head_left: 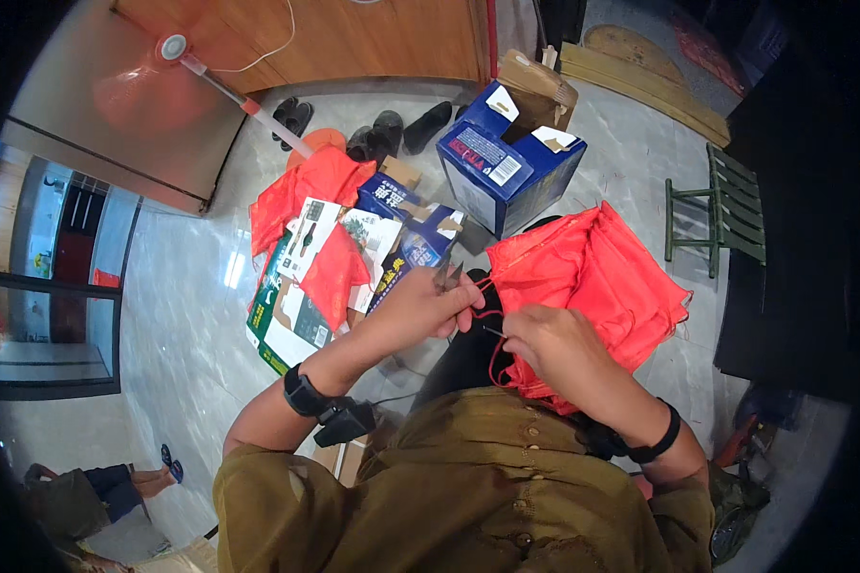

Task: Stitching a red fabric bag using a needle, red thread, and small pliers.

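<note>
Red shiny cloth (583, 286) lies in folds over my lap and right knee. At its left edge, my left hand (435, 304) is closed, pinching red cord (483, 285) between the fingertips. Two dark pointed blades (447, 277), like small thread snips, stick out above the left fingers. My right hand (554, 346) is closed beside it, over the cloth. A thin, needle-like metal tip (492, 331) shows from its fingers; the rest is hidden. A loop of red cord hangs between the hands.
Flattened cartons (291, 315) with more red cloth (330, 272) lie front left. A blue box (511, 158) stands ahead, near shoes (427, 127). A floor fan (196, 65) is far left, a green folding stool (726, 210) right. Another person's legs (148, 477) show lower left.
</note>
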`<action>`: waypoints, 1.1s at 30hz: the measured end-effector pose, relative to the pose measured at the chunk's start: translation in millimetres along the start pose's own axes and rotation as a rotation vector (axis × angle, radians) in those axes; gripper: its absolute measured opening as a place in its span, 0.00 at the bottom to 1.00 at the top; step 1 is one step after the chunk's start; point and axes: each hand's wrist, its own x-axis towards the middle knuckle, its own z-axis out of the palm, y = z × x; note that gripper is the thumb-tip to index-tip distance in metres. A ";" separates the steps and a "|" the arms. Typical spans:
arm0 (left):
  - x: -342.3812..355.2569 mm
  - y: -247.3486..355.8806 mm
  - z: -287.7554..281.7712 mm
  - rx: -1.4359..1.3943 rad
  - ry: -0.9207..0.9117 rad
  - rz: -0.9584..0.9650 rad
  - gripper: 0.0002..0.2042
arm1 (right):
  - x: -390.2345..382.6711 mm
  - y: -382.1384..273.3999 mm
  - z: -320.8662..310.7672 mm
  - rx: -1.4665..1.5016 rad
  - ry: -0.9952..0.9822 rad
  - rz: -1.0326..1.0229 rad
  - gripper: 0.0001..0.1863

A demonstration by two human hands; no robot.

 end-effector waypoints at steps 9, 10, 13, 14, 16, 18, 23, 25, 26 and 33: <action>-5.1 -5.9 -0.1 -0.009 0.002 0.001 0.11 | 33.3 23.5 13.9 0.130 0.303 0.024 0.09; -5.6 -6.1 -0.1 -0.037 -0.009 -0.022 0.11 | 34.4 25.4 12.3 0.286 0.314 0.057 0.11; -1.3 -0.7 -5.1 -0.010 0.025 0.019 0.10 | 30.1 41.6 7.0 0.107 0.294 -0.147 0.13; 0.0 -2.0 -6.6 -0.012 0.024 0.017 0.10 | 23.8 40.6 2.4 0.108 0.292 -0.146 0.13; 2.6 -6.5 -9.1 -0.030 0.007 0.028 0.10 | 10.3 28.9 -10.5 -0.055 0.012 0.123 0.15; 2.1 -2.9 -8.0 -0.016 0.016 0.019 0.10 | 5.7 23.8 -8.4 0.136 -0.013 0.089 0.15; 1.7 -1.0 -4.0 0.043 0.027 0.050 0.10 | 10.1 -6.5 -10.9 0.660 -0.255 0.339 0.16; -0.3 3.5 0.5 0.072 0.055 0.046 0.09 | 11.4 -2.4 0.9 0.562 -0.191 0.281 0.16; -1.7 4.8 1.4 0.074 0.056 0.047 0.09 | 13.9 0.1 7.4 0.562 -0.189 0.279 0.16; -5.4 9.0 5.1 0.108 0.059 0.047 0.10 | 20.1 15.2 22.8 0.282 0.339 0.099 0.15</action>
